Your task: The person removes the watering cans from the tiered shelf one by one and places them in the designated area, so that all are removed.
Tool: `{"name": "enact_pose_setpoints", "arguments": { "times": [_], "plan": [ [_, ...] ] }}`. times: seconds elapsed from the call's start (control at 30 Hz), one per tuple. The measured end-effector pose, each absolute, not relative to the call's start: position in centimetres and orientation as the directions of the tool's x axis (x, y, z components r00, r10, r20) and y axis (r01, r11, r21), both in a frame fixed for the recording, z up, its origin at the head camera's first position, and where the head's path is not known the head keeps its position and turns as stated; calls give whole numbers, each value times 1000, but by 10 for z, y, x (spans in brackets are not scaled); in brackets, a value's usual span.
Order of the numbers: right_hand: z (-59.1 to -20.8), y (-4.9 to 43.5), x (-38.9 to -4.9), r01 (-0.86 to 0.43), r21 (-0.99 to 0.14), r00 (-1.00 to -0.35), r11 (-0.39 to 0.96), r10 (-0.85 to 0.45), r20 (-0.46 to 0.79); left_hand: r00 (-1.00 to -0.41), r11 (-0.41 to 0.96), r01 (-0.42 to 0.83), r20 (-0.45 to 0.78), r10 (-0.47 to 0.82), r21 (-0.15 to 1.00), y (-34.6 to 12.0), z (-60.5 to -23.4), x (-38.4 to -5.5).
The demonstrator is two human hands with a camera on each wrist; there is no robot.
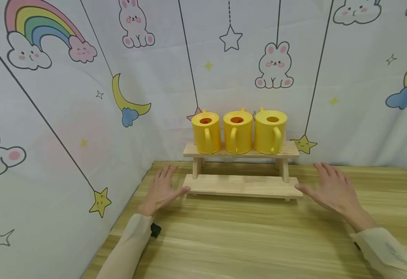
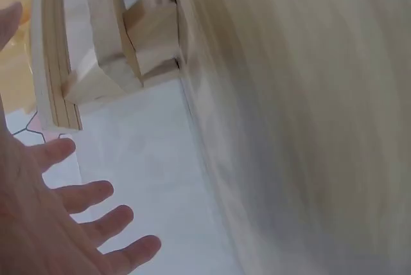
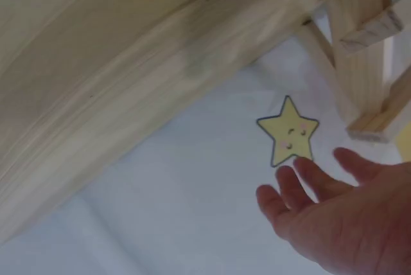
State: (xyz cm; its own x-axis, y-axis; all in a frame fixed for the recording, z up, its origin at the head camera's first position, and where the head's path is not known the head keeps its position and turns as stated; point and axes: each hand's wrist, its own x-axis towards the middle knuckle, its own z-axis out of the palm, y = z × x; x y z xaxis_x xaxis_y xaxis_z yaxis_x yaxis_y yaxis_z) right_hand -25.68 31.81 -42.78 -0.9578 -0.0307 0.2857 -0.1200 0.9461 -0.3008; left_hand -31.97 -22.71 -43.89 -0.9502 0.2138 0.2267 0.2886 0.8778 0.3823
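A two-tier wooden rack (image 1: 241,185) stands on the table near the back wall. Three yellow mugs, a left one (image 1: 201,135), a middle one (image 1: 241,135) and a right one (image 1: 266,135), sit in a row on its upper shelf, handles facing forward. My left hand (image 1: 162,190) is at the rack's left end, fingers spread, thumb tip close by the lower shelf. At the opposite end my right hand (image 1: 335,190) is likewise spread, its thumb pointing at the lower shelf's right edge. Both hands hold nothing; the wrist views show their fingers apart beside the rack.
The wood-grain table (image 1: 245,240) extends in front of the rack and to both sides. A white cloth (image 1: 168,89) printed with rabbits, stars and clouds hangs behind and along the left side. A small black object (image 1: 155,230) shows beside the left sleeve.
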Motion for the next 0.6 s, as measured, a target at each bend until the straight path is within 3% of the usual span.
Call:
{"name": "enact_pose_setpoints", "arguments": {
  "times": [0.2, 0.37, 0.6],
  "plan": [
    [-412, 305, -252, -123, -470, -953, 874, 29, 303, -975, 785, 214, 178, 134, 581, -219, -441, -316],
    [-393, 290, -246, -146, -637, -955, 757, 60, 290, -997, 662, 71, 73, 25, 746, -209, -441, -315],
    [-376, 272, -248, -199, -706, -933, 679, 89, 349, -989, 361, -139, -111, -98, 922, -193, -446, -315]
  ]
}}
